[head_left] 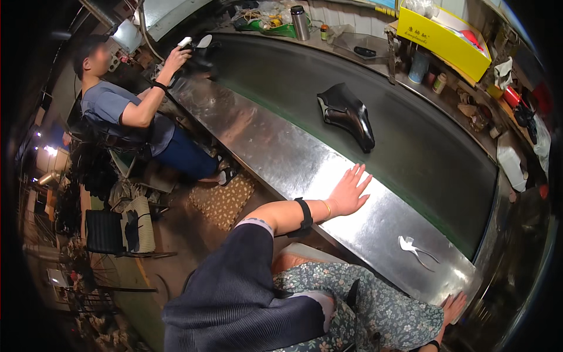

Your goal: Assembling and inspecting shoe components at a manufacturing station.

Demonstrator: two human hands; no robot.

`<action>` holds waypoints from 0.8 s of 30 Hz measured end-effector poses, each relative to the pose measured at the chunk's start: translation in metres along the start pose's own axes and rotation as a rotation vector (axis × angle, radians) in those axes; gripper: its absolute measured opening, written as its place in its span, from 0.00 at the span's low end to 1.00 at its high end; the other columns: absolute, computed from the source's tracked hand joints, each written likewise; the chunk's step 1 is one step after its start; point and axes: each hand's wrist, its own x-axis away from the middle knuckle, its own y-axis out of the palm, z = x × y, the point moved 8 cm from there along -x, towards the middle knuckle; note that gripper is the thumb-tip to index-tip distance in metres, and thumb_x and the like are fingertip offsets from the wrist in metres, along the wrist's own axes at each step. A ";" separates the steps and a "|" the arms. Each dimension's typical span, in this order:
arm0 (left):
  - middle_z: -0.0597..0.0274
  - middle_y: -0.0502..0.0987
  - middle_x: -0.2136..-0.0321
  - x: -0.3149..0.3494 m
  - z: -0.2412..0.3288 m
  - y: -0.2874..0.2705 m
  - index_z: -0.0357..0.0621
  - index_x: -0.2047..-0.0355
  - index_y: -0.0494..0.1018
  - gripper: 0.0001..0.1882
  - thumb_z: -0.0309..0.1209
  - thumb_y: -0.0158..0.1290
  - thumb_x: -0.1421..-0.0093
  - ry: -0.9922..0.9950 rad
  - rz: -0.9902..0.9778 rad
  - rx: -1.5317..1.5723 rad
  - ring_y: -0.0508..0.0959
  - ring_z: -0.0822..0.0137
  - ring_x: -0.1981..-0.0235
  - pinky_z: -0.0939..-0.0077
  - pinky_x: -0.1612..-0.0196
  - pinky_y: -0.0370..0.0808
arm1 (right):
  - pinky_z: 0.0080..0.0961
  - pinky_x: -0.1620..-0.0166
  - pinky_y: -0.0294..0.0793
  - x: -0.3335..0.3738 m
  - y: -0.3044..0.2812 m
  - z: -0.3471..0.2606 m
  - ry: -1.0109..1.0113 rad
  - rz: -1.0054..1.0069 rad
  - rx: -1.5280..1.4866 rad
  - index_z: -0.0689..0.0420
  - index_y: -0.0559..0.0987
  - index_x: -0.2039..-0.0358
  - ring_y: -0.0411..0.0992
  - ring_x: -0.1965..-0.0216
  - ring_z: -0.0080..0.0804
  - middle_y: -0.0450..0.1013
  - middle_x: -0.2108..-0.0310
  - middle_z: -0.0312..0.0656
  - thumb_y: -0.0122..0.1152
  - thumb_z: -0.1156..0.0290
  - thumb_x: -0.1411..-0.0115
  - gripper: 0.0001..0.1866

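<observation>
My left hand (350, 190) lies flat on the shiny metal ledge (264, 149), fingers spread, holding nothing. A black leather shoe (347, 114) rests on the dark conveyor belt (410, 135), just beyond my left fingertips and apart from them. At the lower right, my right hand (453, 308) lies against the near end of the ledge with its fingers stretched out. Nothing shows in it, though its wrist is partly hidden by patterned cloth. Between my two hands, a pair of metal pincers (415, 250) lies on the ledge, touched by neither.
A co-worker (132, 111) at the far left handles something by the belt. Behind the belt, a shelf holds a yellow box (444, 41), a steel flask (299, 23) and a white bottle (512, 161). A chair (139, 226) stands on the floor to the left.
</observation>
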 end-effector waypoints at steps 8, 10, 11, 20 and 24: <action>0.33 0.49 0.32 0.000 -0.008 -0.005 0.38 0.33 0.56 0.33 0.46 0.42 0.32 -0.003 0.038 -0.016 0.48 0.38 0.30 0.50 0.30 0.48 | 0.46 0.31 0.52 -0.016 0.005 -0.001 -0.028 -0.091 0.020 0.58 0.59 0.32 0.53 0.32 0.56 0.52 0.31 0.54 0.40 0.48 0.29 0.34; 0.32 0.49 0.32 -0.004 -0.001 0.004 0.38 0.33 0.56 0.33 0.46 0.42 0.32 0.024 0.030 -0.001 0.48 0.37 0.30 0.50 0.30 0.49 | 0.47 0.31 0.52 -0.019 0.024 0.014 0.005 -0.177 0.089 0.59 0.59 0.32 0.52 0.32 0.56 0.52 0.31 0.55 0.39 0.48 0.29 0.34; 0.32 0.49 0.32 -0.007 0.005 0.002 0.38 0.33 0.56 0.33 0.46 0.42 0.32 0.030 0.018 0.015 0.48 0.37 0.30 0.50 0.30 0.49 | 0.48 0.32 0.53 -0.013 0.032 0.029 0.011 -0.188 0.125 0.57 0.60 0.32 0.53 0.32 0.56 0.52 0.31 0.56 0.38 0.47 0.29 0.34; 0.33 0.49 0.32 0.003 -0.003 -0.007 0.40 0.33 0.56 0.32 0.45 0.42 0.31 -0.006 0.051 0.006 0.48 0.38 0.30 0.50 0.29 0.47 | 0.51 0.43 0.70 0.006 -0.028 -0.031 -0.473 0.420 0.404 0.60 0.73 0.42 0.71 0.46 0.51 0.71 0.45 0.54 0.49 0.51 0.33 0.29; 0.34 0.48 0.32 -0.003 0.002 -0.004 0.40 0.33 0.55 0.32 0.45 0.41 0.31 0.018 0.074 0.024 0.48 0.38 0.30 0.50 0.29 0.47 | 0.52 0.42 0.68 0.007 -0.025 -0.023 -0.439 0.455 0.410 0.59 0.72 0.41 0.71 0.45 0.52 0.71 0.44 0.55 0.46 0.49 0.32 0.30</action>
